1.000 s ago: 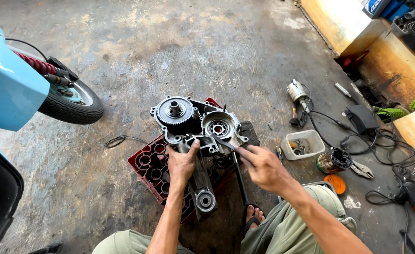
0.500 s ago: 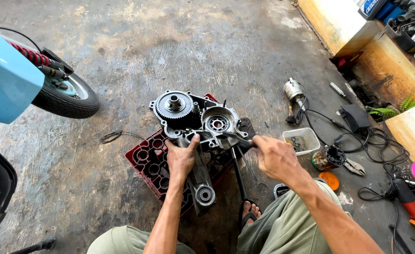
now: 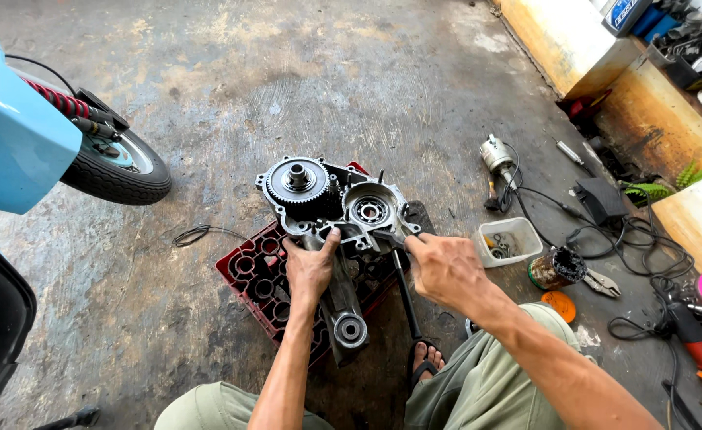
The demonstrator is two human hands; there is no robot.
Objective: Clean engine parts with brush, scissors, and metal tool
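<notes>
Head view, left to right: scooter wheel (image 3: 120,166); crate (image 3: 265,279) carrying the engine case (image 3: 331,203); tub (image 3: 508,240). Left hand (image 3: 310,269) stays closed on the case's lower edge. Right hand (image 3: 445,269), grip shut on a tool (image 3: 389,236), has moved in against the case since 1 s ago, suggesting work has begun there.

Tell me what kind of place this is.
Likely a scooter repair shop floor: an engine case rests on a red crate, a blue scooter's rear wheel stands nearby, and pliers lie on stained concrete.
</notes>
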